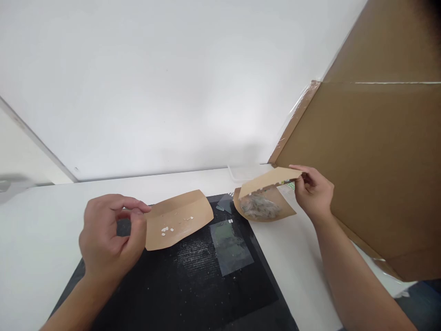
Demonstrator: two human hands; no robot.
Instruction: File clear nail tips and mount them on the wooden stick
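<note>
My left hand [110, 232] is at the left, thumb and index finger pinched together in front of a brown paper tray's left edge; whatever lies between the fingertips is too small to tell. Several small white pieces [165, 231] lie in that curved paper tray [198, 209]. On the right, my right hand [315, 191] pinches a brown card [272, 178] by its right end. The card is tilted over a second brown paper tray [285, 208], which holds a heap of clear, crumpled-looking pieces [262, 207].
A black mat [165, 289] lies on the white table [282, 257]. On it are a translucent sheet [230, 248], a small clear triangular piece [225, 202] and two white pieces [230, 221]. Behind is a clear plastic container [237, 173]. Cardboard [372, 161] stands at the right, a white wall [138, 82] behind.
</note>
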